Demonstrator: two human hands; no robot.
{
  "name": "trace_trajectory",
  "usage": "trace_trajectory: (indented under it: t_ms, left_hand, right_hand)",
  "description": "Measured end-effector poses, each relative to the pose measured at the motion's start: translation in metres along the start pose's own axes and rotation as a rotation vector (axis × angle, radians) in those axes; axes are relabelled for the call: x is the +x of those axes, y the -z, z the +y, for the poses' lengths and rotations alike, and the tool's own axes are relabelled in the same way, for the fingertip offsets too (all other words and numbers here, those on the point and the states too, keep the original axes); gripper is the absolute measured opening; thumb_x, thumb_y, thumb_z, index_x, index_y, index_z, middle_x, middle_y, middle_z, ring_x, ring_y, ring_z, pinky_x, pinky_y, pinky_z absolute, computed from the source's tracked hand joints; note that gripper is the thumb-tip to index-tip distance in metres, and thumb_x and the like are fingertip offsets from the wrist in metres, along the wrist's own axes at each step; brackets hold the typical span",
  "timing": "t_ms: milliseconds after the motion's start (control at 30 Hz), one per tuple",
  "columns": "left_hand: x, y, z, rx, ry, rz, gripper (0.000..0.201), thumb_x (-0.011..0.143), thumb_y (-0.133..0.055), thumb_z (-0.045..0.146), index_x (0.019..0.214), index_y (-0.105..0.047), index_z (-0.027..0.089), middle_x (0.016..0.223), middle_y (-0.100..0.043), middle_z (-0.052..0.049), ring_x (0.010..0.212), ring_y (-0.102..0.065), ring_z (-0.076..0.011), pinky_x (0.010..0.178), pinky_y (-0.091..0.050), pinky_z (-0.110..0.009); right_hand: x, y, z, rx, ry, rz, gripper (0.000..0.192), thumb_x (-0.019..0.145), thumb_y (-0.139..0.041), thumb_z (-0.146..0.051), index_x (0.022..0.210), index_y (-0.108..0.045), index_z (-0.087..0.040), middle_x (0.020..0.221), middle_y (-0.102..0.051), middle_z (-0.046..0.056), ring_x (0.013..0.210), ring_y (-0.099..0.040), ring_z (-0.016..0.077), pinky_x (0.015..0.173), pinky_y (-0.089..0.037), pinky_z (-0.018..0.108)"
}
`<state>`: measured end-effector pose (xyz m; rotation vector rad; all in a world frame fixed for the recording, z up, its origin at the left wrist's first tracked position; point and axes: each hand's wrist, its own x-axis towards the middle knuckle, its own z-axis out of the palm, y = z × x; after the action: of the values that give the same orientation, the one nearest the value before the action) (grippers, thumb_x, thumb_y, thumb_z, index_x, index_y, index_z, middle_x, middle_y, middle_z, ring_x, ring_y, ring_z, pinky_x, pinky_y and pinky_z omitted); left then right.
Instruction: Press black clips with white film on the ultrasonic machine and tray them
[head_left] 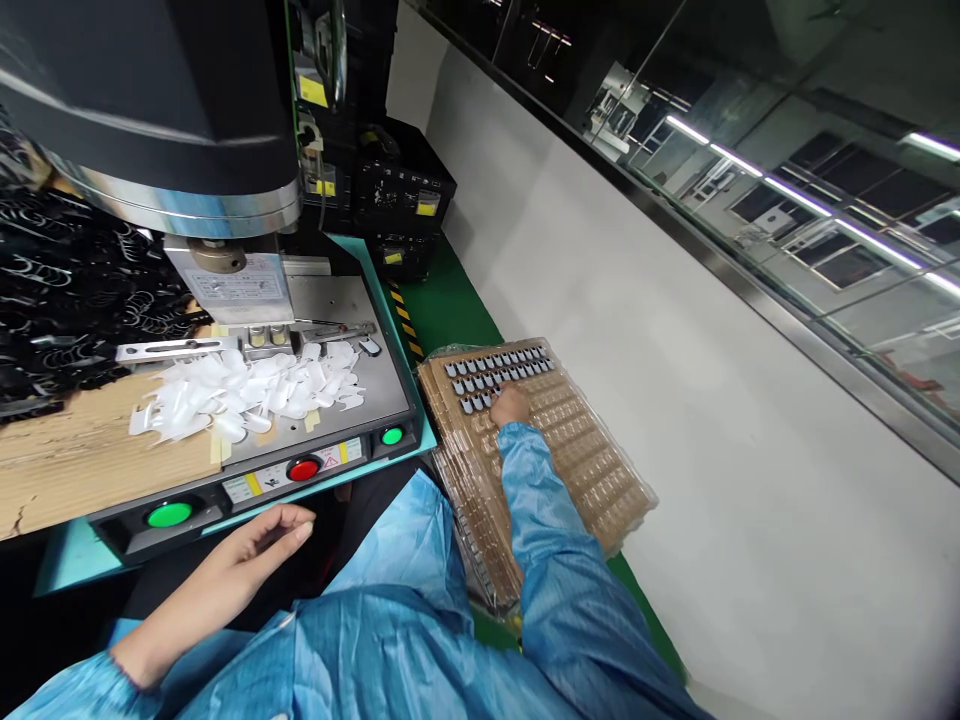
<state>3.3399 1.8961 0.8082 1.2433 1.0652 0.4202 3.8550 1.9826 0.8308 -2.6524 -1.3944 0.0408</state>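
My right hand [511, 405] reaches down to a clear plastic tray [592, 450], its fingers closed at the end of the third row of small grey-and-black parts [499, 360]. What the fingertips hold is hidden by the hand. In front of the press's control panel, my left hand [262, 545] hovers with thumb and fingers curled together and nothing visible in them. White plastic pieces [247, 390] lie heaped on the press bed. One more grey-and-black part [370, 346] rests on the metal plate, right of the press fixture [268, 338].
The press head [150, 110] overhangs the bed. Green buttons [169, 514] and a red button [304, 469] line its front panel. Many black parts [67, 280] are piled at left. Black bins [401, 195] stand behind. A white wall [600, 270] borders the trays at right.
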Motion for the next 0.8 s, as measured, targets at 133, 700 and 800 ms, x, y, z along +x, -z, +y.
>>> trace_trajectory:
  t_ms: [133, 700, 800]
  left_hand:
    - [-0.002, 0.0, 0.006, 0.013, -0.029, -0.001, 0.047, 0.093, -0.071, 0.067, 0.119, -0.073, 0.027, 0.114, -0.074, -0.005, 0.111, -0.066, -0.025, 0.102, -0.051, -0.034]
    - [0.008, 0.082, 0.083, 0.61, -0.399, 0.525, 0.044, 0.1, -0.059, 0.065, 0.115, -0.071, 0.025, 0.111, -0.072, -0.007, 0.102, -0.069, -0.0253, 0.085, -0.053, -0.035]
    - [-0.001, 0.1, 0.072, 0.623, -0.324, 0.596, 0.046, 0.1, -0.056, 0.067, 0.114, -0.07, 0.026, 0.113, -0.073, -0.007, 0.106, -0.069, -0.0268, 0.084, -0.053, -0.036]
  right_hand:
    - [-0.002, 0.006, 0.0, 0.006, 0.006, 0.005, 0.036, 0.097, -0.063, -0.019, 0.132, -0.07, -0.013, 0.123, -0.075, 0.02, 0.119, -0.069, 0.0303, 0.102, -0.049, 0.036]
    - [-0.1, 0.029, -0.198, 0.383, 0.983, -0.074, 0.029, 0.098, -0.068, -0.019, 0.126, -0.073, -0.026, 0.134, -0.069, 0.008, 0.122, -0.057, 0.027, 0.11, -0.047, 0.042]
    - [-0.094, 0.023, -0.205, 0.316, 1.009, -0.061, 0.024, 0.103, -0.064, -0.022, 0.124, -0.074, -0.026, 0.133, -0.071, 0.007, 0.121, -0.057, 0.0268, 0.107, -0.046, 0.041]
